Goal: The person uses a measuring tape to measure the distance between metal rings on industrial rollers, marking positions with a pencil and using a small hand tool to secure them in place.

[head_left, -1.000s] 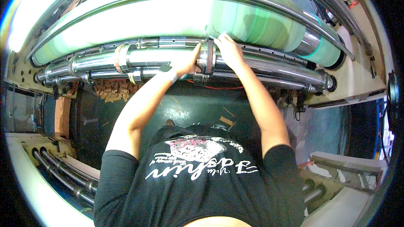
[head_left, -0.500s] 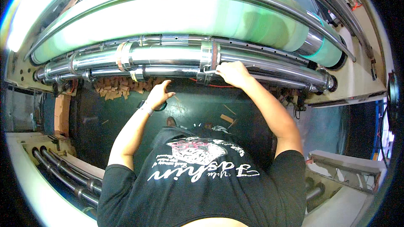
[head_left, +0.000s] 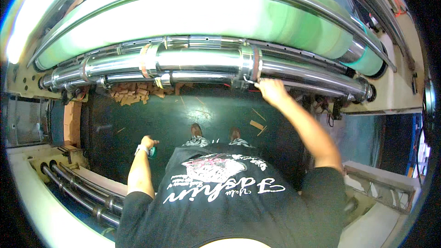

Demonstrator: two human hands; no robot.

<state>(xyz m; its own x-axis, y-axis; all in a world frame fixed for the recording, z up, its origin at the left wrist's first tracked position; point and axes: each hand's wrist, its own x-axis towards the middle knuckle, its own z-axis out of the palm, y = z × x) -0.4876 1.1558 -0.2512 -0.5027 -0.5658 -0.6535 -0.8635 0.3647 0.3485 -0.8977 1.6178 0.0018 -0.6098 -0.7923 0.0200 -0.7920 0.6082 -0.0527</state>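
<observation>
The person's right hand (head_left: 274, 93) partly hides the thin, bright tool (head_left: 249, 81) it grasps; the fingers are closed about its near end, and only a slim, whitish, curved length shows beyond them. The tool is at the underside of the metal collar (head_left: 246, 62), ring-shaped with a dull brown band, which sits around the polished steel roller (head_left: 200, 61). Whether the tip touches the collar is too blurred to tell.

The left hand (head_left: 148, 142) is low and well apart from the rollers, its fingers bent. A small green object (head_left: 152, 152) shows just beside the palm, mostly covered, so one cannot tell whether the fingers grip it. A pale band (head_left: 143, 148) circles that wrist.

Behind the steel, the broad pale-green roll (head_left: 294, 30) looks smooth, its left part bleached by glare, its upper side crossed by a shiny round bar (head_left: 294, 1). Flat tan scraps (head_left: 131, 94) lie heaped on the dark, slightly glossy floor (head_left: 202, 105), partly cut off by the machine. The black shirt (head_left: 229, 216), soft and creased, runs out of view below
</observation>
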